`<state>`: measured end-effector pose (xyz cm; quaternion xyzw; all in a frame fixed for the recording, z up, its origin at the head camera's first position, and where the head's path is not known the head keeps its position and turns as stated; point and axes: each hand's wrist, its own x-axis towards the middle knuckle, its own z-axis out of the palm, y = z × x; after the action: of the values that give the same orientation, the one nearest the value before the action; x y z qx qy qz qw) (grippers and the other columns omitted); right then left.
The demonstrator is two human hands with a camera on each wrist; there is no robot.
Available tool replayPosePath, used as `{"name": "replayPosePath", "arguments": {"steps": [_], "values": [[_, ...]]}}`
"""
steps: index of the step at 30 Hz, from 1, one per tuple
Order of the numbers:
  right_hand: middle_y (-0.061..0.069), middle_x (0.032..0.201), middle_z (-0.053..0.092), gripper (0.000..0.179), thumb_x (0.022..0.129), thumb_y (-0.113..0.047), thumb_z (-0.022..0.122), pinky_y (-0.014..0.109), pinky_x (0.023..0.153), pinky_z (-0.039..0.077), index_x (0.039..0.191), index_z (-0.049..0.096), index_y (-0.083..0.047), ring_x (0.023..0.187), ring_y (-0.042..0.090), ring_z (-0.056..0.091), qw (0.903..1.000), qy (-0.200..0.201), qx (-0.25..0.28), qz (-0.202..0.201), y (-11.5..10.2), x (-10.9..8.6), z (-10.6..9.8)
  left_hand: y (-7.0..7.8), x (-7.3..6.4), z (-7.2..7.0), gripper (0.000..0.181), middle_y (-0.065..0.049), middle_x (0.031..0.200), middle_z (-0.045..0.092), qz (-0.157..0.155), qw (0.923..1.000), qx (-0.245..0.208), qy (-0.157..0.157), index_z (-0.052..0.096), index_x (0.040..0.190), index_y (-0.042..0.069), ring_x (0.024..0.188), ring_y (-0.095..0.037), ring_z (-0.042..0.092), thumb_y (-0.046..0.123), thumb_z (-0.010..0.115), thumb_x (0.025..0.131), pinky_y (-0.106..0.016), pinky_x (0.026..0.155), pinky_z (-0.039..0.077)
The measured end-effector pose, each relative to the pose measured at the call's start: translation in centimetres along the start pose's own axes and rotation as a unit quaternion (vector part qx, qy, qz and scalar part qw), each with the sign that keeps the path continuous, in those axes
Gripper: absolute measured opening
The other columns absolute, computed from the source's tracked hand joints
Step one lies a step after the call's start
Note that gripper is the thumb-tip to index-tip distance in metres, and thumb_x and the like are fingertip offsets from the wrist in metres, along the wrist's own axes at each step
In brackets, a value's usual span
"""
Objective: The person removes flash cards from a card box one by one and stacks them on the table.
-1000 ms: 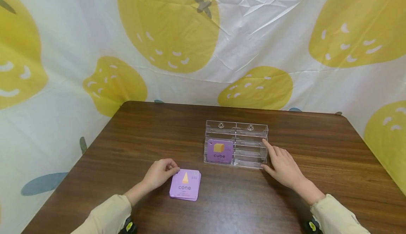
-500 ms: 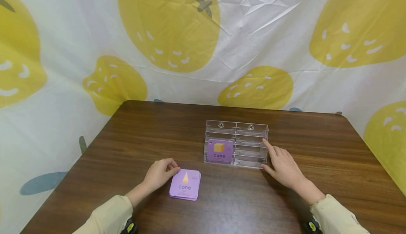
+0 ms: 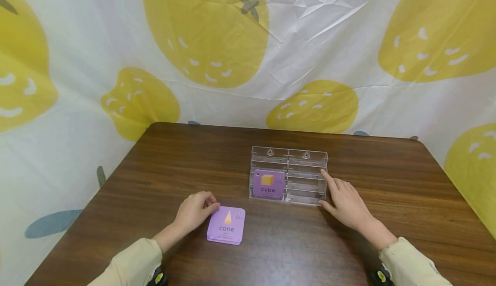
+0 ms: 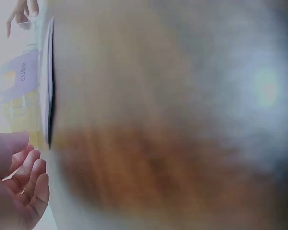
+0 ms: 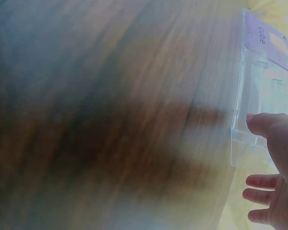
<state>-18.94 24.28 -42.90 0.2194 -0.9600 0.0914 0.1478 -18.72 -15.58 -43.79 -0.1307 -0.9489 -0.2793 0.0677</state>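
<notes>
A clear plastic card holder [image 3: 306, 187], tiered in two columns, stands toward the back of the table. One purple "cube" card [image 3: 268, 185] sits in its lower left pocket. My right hand [image 3: 346, 204] rests against the holder's right side, index finger and thumb stretched out, the thumb low at the front corner. To the left of the holder lies a small stack of purple cards with a "cone" card [image 3: 226, 225] on top. Thumb and curled fingers of my left hand [image 3: 193, 210] pinch at that card's upper left corner; the fingertips are partly hidden.
Both hands work over a dark wood-grain table [image 3: 294, 251] with rounded far corners. Behind it hangs a white curtain [image 3: 217, 105] with large yellow lemon prints.
The cone card on top has shifted very slightly to the right over the stack under the left hand. The right hand and the holder stay where they were.
</notes>
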Motion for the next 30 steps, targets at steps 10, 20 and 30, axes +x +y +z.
{"name": "replayPosePath", "arguments": {"steps": [10, 20, 30], "values": [[0.025, 0.108, 0.053, 0.085, 0.078, -0.027, 0.07, 0.052, 0.089, 0.037, 0.142, 0.018, -0.003, 0.1, 0.039, 0.051, 1.0, 0.001, -0.003, -0.001, 0.1, 0.0, 0.0, 0.8, 1.8, -1.1, 0.013, 0.006, 0.071, 0.061, 0.026, 0.9969, -0.074, -0.012, 0.064, 0.08, 0.013, 0.062, -0.007, 0.051, 0.024, 0.07, 0.079, -0.025, 0.056, 0.042], [0.026, 0.11, 0.053, 0.085, 0.079, -0.026, 0.07, 0.052, 0.09, 0.037, 0.142, 0.018, -0.003, 0.101, 0.04, 0.051, 1.0, -0.003, -0.003, 0.002, 0.1, 0.0, 0.0, 2.8, 3.4, -2.1, 0.025, -0.003, 0.089, 0.066, 0.094, 0.9821, -0.16, -0.032, 0.065, 0.094, 0.005, 0.083, -0.015, 0.061, 0.022, 0.073, 0.077, -0.032, 0.074, 0.05], [0.026, 0.11, 0.053, 0.085, 0.079, -0.026, 0.07, 0.053, 0.09, 0.036, 0.142, 0.018, -0.002, 0.102, 0.04, 0.051, 1.0, -0.002, -0.002, -0.002, 0.0, 0.1, 0.0, 4.2, 5.0, -1.7, 0.047, -0.015, 0.105, 0.063, 0.108, 0.9694, -0.208, -0.073, 0.059, 0.11, 0.0, 0.095, -0.024, 0.059, 0.019, 0.078, 0.071, -0.031, 0.076, 0.051]]}}
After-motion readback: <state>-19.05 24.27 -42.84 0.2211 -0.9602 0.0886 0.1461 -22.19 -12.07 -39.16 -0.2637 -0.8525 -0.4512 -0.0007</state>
